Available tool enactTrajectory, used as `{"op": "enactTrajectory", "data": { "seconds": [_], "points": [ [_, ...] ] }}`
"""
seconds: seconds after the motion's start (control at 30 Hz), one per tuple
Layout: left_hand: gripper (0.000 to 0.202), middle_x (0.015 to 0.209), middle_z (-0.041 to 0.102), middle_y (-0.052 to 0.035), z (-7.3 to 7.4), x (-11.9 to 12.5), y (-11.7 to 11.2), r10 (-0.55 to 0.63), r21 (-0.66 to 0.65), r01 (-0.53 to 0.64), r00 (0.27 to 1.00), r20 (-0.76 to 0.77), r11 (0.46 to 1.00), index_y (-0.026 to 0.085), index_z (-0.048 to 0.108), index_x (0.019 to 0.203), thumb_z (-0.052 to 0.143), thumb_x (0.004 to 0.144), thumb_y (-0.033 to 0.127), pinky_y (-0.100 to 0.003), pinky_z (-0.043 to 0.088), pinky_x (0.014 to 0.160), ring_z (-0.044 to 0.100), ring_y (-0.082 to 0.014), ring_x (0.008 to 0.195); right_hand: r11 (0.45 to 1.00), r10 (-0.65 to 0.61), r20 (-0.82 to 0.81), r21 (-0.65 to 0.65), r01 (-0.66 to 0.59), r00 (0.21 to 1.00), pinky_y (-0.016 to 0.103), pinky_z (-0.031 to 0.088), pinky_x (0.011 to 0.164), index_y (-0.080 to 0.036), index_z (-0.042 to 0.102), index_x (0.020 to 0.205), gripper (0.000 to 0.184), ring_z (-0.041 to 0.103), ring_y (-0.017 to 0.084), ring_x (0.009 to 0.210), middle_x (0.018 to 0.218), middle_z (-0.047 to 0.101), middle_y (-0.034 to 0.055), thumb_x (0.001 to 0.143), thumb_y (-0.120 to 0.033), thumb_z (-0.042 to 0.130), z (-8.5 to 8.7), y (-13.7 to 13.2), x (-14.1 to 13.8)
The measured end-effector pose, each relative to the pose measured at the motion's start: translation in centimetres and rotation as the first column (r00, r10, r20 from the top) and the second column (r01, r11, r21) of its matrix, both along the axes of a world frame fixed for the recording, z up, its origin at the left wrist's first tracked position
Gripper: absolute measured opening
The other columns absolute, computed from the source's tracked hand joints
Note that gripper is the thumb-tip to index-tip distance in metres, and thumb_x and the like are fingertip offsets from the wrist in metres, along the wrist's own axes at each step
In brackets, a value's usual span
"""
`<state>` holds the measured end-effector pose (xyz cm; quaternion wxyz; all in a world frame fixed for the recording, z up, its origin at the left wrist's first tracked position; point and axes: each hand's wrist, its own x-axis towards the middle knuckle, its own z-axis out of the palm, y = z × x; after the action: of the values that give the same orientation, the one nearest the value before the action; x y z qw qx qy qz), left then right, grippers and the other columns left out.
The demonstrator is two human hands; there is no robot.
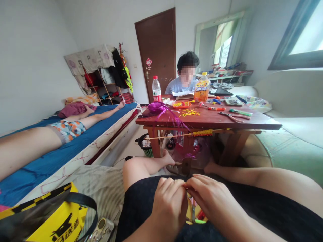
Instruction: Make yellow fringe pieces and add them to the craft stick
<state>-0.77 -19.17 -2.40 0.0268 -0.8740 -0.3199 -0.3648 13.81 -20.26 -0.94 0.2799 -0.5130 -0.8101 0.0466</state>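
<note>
My left hand [168,205] and my right hand [211,198] rest together on my lap, over black shorts, fingertips meeting in a pinch at the middle. Both are closed on something small that I cannot make out; bits of pink, yellow and green material show just below them between my thighs. A thin stick with yellow and red wrapping [202,133] runs along the front edge of the red-brown low table [252,122] ahead. On that table lie a purple ribbon bundle [157,108], loose yellow strips [189,113] and scissors [230,116].
A seated person [185,79] is behind the table, with a water bottle [156,89] and an orange drink bottle [202,88] in front. Another person lies on the blue bed [35,164] at left. A yellow-black bag [55,218] and a small camera [102,228] sit at my left. A sofa [290,134] is at right.
</note>
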Motion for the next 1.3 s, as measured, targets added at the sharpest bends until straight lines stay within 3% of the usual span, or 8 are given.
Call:
{"op": "enactTrajectory", "data": {
  "seconds": [0.13, 0.3, 0.53, 0.67, 0.83, 1.0, 1.13, 1.3],
  "points": [
    [0.018, 0.073, 0.064, -0.0042, -0.4, 0.2, -0.2, 0.070, 0.062, -0.071, 0.997, 0.008, 0.996, 0.015, 0.055, 0.082, 0.038, 0.083, 0.010, -0.029, 0.034, 0.059, 0.052, -0.0158, 0.063, 0.991, -0.026, 0.052, 0.129, 0.019, 0.998, 0.028, 0.047, 0.066, -0.013, 0.059, 0.067, 0.018, 0.059, 0.018, 0.062, 0.063, 0.060, 0.0028, 0.069, 0.003, 0.052, -0.9, -0.3, -0.6],
    [0.018, 0.074, 0.065, -0.0055, -1.5, 0.5, -0.5, 0.163, 0.122, -0.164, 0.986, 0.024, 0.979, 0.015, 0.056, 0.082, 0.039, 0.084, 0.013, -0.030, 0.037, 0.062, 0.055, -0.0165, 0.063, 0.995, -0.024, 0.040, 0.095, 0.020, 0.999, 0.031, 0.043, 0.083, -0.013, 0.060, 0.074, 0.024, 0.060, 0.017, 0.065, 0.068, 0.061, 0.0031, 0.066, 0.007, 0.050, -1.8, -0.5, -1.1],
    [0.020, 0.080, 0.063, -0.0061, -1.1, 0.4, -0.3, 0.145, -0.032, -0.144, 0.989, 0.036, 0.989, 0.016, 0.058, 0.078, 0.039, 0.085, 0.015, -0.031, 0.039, 0.063, 0.056, -0.0175, 0.069, 0.961, -0.086, -0.129, -0.272, 0.048, 0.988, 0.028, 0.042, 0.063, -0.016, 0.057, 0.071, 0.019, 0.056, 0.018, 0.066, 0.070, 0.060, 0.0046, 0.078, -0.008, 0.042, -0.9, -0.2, -0.5],
    [0.008, 0.102, 0.059, -0.0078, -0.1, -0.4, -0.4, 0.136, -0.184, -0.135, 0.991, -0.006, 0.974, 0.018, 0.059, 0.082, 0.053, 0.078, 0.017, -0.035, 0.043, 0.071, 0.055, -0.0197, 0.081, 0.869, -0.127, -0.449, -0.481, -0.119, 0.885, 0.025, 0.037, 0.056, -0.017, 0.052, 0.065, 0.015, 0.050, 0.015, 0.060, 0.062, 0.053, -0.0005, 0.077, -0.022, 0.044, -1.0, -0.5, 0.6],
    [0.009, 0.076, 0.062, -0.0018, 0.2, -0.6, -0.8, 0.061, -0.225, -0.044, 0.996, 0.069, 0.973, 0.018, 0.056, 0.075, 0.057, 0.072, 0.009, -0.034, 0.042, 0.071, 0.054, -0.0181, 0.075, 0.745, -0.199, -0.711, -0.557, -0.367, 0.675, 0.022, 0.035, 0.049, -0.015, 0.051, 0.068, 0.017, 0.041, 0.011, 0.053, 0.058, 0.044, -0.0035, 0.074, -0.032, 0.051, -2.4, -0.8, 0.5],
    [0.012, 0.069, 0.062, -0.0001, 0.2, -0.3, -0.9, 0.063, -0.228, -0.036, 0.992, 0.110, 0.973, 0.017, 0.055, 0.069, 0.060, 0.069, 0.007, -0.034, 0.041, 0.071, 0.055, -0.0170, 0.071, 0.692, -0.267, -0.798, -0.549, -0.469, 0.540, 0.021, 0.034, 0.048, -0.014, 0.050, 0.067, 0.027, 0.038, 0.008, 0.050, 0.057, 0.043, -0.0042, 0.069, -0.040, 0.059, -3.0, -0.8, 0.1],
    [0.013, 0.065, 0.062, 0.0012, 0.2, -0.3, -0.9, 0.069, -0.240, -0.034, 0.988, 0.138, 0.970, 0.018, 0.055, 0.067, 0.061, 0.068, 0.007, -0.033, 0.042, 0.071, 0.054, -0.0160, 0.068, 0.679, -0.296, -0.814, -0.548, -0.489, 0.500, 0.020, 0.034, 0.048, -0.014, 0.049, 0.066, 0.033, 0.038, 0.008, 0.049, 0.056, 0.043, -0.0047, 0.067, -0.045, 0.062, -2.9, -0.9, 0.1],
    [0.014, 0.064, 0.062, 0.0015, 0.3, -0.2, -1.0, 0.099, -0.284, -0.049, 0.982, 0.163, 0.958, 0.018, 0.055, 0.063, 0.059, 0.066, 0.005, -0.033, 0.043, 0.069, 0.054, -0.0157, 0.066, 0.703, -0.283, -0.791, -0.555, -0.443, 0.542, 0.020, 0.032, 0.047, -0.015, 0.048, 0.064, 0.033, 0.038, 0.008, 0.049, 0.055, 0.042, -0.0049, 0.068, -0.045, 0.061, -2.8, -1.0, -0.1]
  ]
}}
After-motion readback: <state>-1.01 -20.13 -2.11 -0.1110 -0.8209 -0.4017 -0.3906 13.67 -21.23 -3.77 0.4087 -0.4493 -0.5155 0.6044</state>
